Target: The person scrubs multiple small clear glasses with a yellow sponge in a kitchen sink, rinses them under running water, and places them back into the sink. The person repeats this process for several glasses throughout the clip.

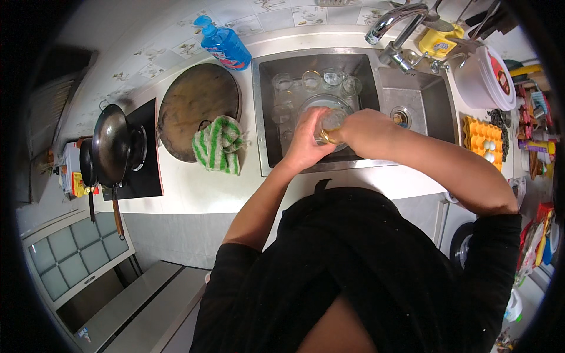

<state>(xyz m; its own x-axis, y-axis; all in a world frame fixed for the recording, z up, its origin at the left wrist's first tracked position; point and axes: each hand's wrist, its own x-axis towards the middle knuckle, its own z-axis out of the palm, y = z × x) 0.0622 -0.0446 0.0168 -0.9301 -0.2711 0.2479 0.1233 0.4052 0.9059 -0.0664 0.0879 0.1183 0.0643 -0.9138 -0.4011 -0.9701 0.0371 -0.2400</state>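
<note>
Over the left basin of the stainless steel sink (260, 132), my left hand (306, 143) is wrapped around a clear drinking glass (333, 118) with a gold-coloured rim. My right hand (371, 132) is closed at the rim end of the same glass, its fingertips partly hidden. Below the hands, a round clear glass bowl or dish (309, 102) shows in the basin. Several clear glasses stand around it, among them a gold-rimmed glass (311, 81) and a plain-looking glass (352, 86) near the back.
A chrome faucet (395, 53) arches behind the smaller right basin (404, 97). Left of the sink are a blue detergent bottle (226, 47), a round chopping board (194, 106), a striped cloth (220, 148) and a wok (110, 145). Rightward are a plastic tub (479, 81) and an egg tray (479, 134).
</note>
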